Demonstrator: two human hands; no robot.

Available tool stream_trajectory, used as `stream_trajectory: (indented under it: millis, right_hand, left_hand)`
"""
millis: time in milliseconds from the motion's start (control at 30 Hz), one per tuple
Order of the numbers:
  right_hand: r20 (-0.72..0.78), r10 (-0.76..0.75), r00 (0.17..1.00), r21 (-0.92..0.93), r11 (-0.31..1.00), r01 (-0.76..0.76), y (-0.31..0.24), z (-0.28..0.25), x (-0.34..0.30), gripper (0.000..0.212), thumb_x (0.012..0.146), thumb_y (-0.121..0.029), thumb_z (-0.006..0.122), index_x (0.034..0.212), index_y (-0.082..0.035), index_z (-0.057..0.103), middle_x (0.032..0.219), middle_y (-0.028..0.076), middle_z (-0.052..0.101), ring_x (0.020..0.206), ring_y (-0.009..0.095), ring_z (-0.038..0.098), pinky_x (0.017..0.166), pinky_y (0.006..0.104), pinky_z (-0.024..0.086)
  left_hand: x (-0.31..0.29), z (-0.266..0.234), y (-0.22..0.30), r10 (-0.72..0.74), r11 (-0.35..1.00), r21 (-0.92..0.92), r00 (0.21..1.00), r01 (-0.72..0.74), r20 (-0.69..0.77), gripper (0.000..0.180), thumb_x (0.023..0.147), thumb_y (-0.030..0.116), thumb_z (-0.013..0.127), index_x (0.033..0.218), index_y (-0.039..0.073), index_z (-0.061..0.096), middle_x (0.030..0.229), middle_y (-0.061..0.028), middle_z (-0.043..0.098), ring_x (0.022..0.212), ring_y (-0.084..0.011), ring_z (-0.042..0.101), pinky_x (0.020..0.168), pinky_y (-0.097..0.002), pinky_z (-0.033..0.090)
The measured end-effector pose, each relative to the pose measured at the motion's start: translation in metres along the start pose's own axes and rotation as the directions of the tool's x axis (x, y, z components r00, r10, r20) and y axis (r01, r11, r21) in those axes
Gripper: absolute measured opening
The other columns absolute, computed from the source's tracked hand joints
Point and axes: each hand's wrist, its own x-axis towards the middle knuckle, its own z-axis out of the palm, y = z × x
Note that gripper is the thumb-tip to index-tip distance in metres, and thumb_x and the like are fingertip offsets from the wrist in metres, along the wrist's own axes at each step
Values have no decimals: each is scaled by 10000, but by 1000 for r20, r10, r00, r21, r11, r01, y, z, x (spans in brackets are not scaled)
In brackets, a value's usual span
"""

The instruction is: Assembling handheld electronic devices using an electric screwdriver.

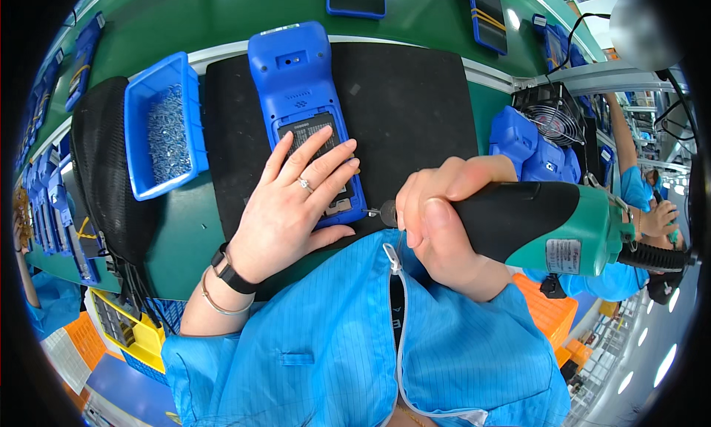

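A blue handheld terminal (300,79) lies back side up on a black mat (404,108), its battery bay uncovered. Across its lower half my left hand (292,197) lies flat, fingers spread over the dark label area and thumb by the bottom edge. My right hand (452,227) is wrapped round a green and black electric screwdriver (548,219), held sideways. The screwdriver's bit reaches the lower right corner of the terminal; whether it sits in a screw there is too small to tell.
Left of the mat stands a blue bin (133,138) full of small screws, beside a black mesh bag (111,168). More blue device parts (529,142) and a fan (552,123) are at right. Devices lie along the far green bench (244,8). Other people work at the right.
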Motion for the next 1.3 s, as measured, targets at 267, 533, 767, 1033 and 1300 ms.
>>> stream_trajectory:
  millis: [267, 533, 767, 1033, 1300]
  right_hand:
    - [-63, 3, 998, 132, 991, 6, -7, 0, 1, 222, 855, 14, 514, 998, -88, 377, 700, 40, 488, 506, 125, 496, 547, 308, 426]
    - [-115, 29, 993, 145, 989, -12, -4, -1, -1, 240, 872, -47, 524, 1069, -93, 395, 701, 24, 482, 508, 119, 486, 554, 294, 419]
    - [-170, -30, 985, 166, 984, 58, -4, 5, -3, 297, 870, -50, 518, 1138, -78, 393, 679, 17, 475, 497, 117, 482, 528, 289, 414]
    - [-157, -115, 981, 240, 959, 151, -4, 14, 0, 296, 869, -51, 522, 1139, -73, 402, 671, 15, 466, 495, 112, 479, 510, 274, 408]
    - [-142, -24, 990, 165, 985, 47, -8, 18, -1, 295, 875, -64, 537, 1131, -78, 392, 684, 22, 478, 500, 117, 483, 531, 291, 416]
  left_hand:
    - [1, 0, 0, -3, 1000, -5, 1000, 3, 5, 725, 605, 299, 791, 1246, 85, 528, 1379, -46, 444, 1326, -275, 347, 1100, -487, 232]
    - [1, -7, -5, 8, 998, -61, 999, -5, 44, 818, 519, 260, 829, 1261, 107, 523, 1383, -62, 445, 1342, -304, 324, 1104, -506, 209]
    - [-14, -30, -17, -74, 993, -84, 990, 84, 122, 914, 414, 113, 835, 1273, 125, 522, 1422, -74, 401, 1366, -313, 280, 1101, -523, 208]
    - [-8, -7, -14, -5, 998, -64, 999, 2, -52, 849, 429, 196, 826, 1228, 107, 551, 1360, -66, 472, 1322, -311, 352, 1069, -498, 278]
    - [-9, -8, -12, -29, 996, -80, 999, 27, -29, 860, 461, 195, 832, 1259, 112, 522, 1380, -49, 451, 1329, -293, 347, 1071, -500, 272]
